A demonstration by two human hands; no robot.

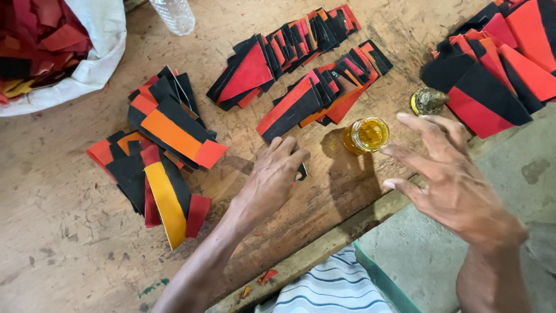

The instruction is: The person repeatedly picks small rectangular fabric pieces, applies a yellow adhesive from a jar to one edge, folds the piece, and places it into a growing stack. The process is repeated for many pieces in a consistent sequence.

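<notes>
**Two hands beside a little jar of yellow glue**

We see a small glass jar (366,135) with yellow stuff in it. It stands open on the wooden worktop (69,232), close to the front edge. Our right hand (449,179) hovers just beside the jar, with its fingers spread wide and holding nothing. Our left hand (272,179) rests on the worktop on the other side of the jar. Its fingers are curled down, and a small dark thing (302,171) peeks out from under them. We cannot tell what that thing is.

Just behind the jar lies its gold lid (428,101). Past that we see two long rows of red and black pieces (301,64), laid one over the next. More red and black pieces (498,64) are piled at the right. At the left sits a heap of black, orange and yellow pieces (162,150). A white sack (98,52) full of scraps is in the far left corner, and a clear bottle (174,14) stands near it.
</notes>
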